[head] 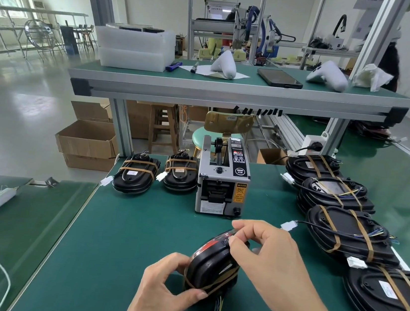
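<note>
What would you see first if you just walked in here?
First, the left hand grips a black banded casing at the front of the green table, while the right hand pinches its top edge. Right behind stands a grey machine, and more banded casings pile up along the right.

One wide-angle view, worn on the person's head, faces forward and down over the green table (123, 236); nearest, at the bottom edge, sit the left hand (162, 290), right hand (266, 252) and black housing (210, 265), the tape dispenser (222, 183) farther off
</note>
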The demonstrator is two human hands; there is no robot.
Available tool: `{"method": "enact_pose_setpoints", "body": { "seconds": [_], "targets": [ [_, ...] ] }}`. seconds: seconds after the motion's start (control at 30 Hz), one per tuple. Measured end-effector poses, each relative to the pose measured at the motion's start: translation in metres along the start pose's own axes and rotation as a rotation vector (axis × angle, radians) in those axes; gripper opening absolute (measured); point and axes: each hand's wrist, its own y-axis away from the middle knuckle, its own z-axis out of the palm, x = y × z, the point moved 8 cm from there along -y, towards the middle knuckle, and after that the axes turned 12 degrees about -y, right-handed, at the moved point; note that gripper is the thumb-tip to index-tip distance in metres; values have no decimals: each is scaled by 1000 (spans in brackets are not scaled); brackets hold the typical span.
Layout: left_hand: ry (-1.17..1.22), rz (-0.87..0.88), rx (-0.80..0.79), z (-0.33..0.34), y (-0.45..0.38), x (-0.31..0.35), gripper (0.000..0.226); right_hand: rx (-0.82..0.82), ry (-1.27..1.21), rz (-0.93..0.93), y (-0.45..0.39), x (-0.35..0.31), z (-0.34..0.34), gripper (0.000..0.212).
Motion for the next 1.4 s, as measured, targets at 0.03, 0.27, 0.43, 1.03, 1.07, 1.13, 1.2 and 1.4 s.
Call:
{"method": "enact_pose_setpoints", "body": {
  "seconds": [0.03, 0.27, 0.43, 1.03, 1.07, 1.13, 1.2, 1.4],
  "targets": [
    [-1, 0, 1, 0, 0, 0, 40, 3, 0, -3, 0, 0, 0, 23],
    [7, 0, -1, 0, 0, 0, 41, 9, 24, -8, -1, 1, 2, 7],
    [-5, 1, -7, 0, 1, 0, 40, 5, 32, -8, -1, 1, 2, 7],
    [39, -1, 15, -3, -1, 11, 37, 20, -56, 55, -3, 10, -2, 23],
    [39, 0, 17, -4, -1, 12, 37, 20, -75, 58, -4, 11, -2, 18],
    [40, -1, 20, -4, 0, 13, 37, 35, -137, 67, -6, 12, -2, 10],
    [42, -4, 21, -4, 0, 13, 37, 67, -170, 71, -7, 13, -2, 12],
    [58, -18, 18, -3, 0, 13, 36, 88, -128, 19, -6, 14, 4, 11]
  ]
}}
